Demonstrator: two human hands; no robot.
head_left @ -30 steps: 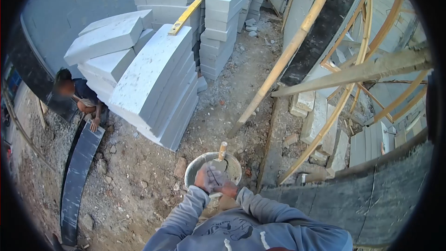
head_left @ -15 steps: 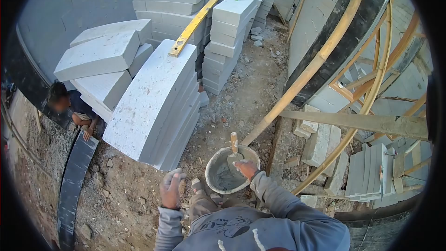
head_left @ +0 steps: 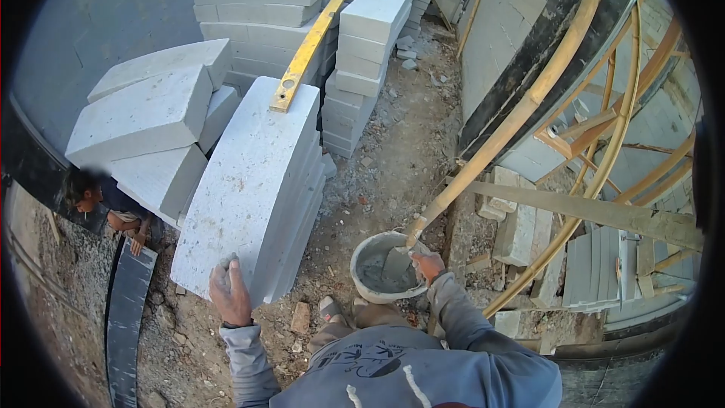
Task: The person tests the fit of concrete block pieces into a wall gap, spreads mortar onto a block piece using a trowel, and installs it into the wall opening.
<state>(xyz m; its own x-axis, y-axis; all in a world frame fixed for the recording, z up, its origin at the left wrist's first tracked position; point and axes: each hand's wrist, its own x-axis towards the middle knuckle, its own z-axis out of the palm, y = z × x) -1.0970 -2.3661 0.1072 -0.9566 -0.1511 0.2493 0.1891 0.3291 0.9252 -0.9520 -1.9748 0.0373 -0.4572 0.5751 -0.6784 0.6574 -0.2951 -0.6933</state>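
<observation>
My right hand [head_left: 428, 266] grips the rim of a round bucket [head_left: 362, 287] with wet grey mortar in it. A trowel [head_left: 396, 263] stands in the mortar beside my fingers, its wooden handle up against the line of the bamboo pole. My left hand [head_left: 231, 295] is at the near end of a stack of white curved blocks [head_left: 245, 174]. Its fingers are a little apart, their tips grey and dusty, and I see nothing held. A yellow spirit level [head_left: 310, 49] spans from this stack to the blocks behind.
At left a crouching person [head_left: 124, 204] has a hand on a dark curved strip [head_left: 127, 317]. More block stacks [head_left: 362, 53] stand ahead. A bamboo pole [head_left: 491, 155] slants down to the bucket. A plank [head_left: 589, 208] and bent bamboo strips [head_left: 604, 181] cross the right side.
My left hand has moved left and forward to the end of the block stack. The bucket and my right hand sit further right in view, and the trowel handle leans right.
</observation>
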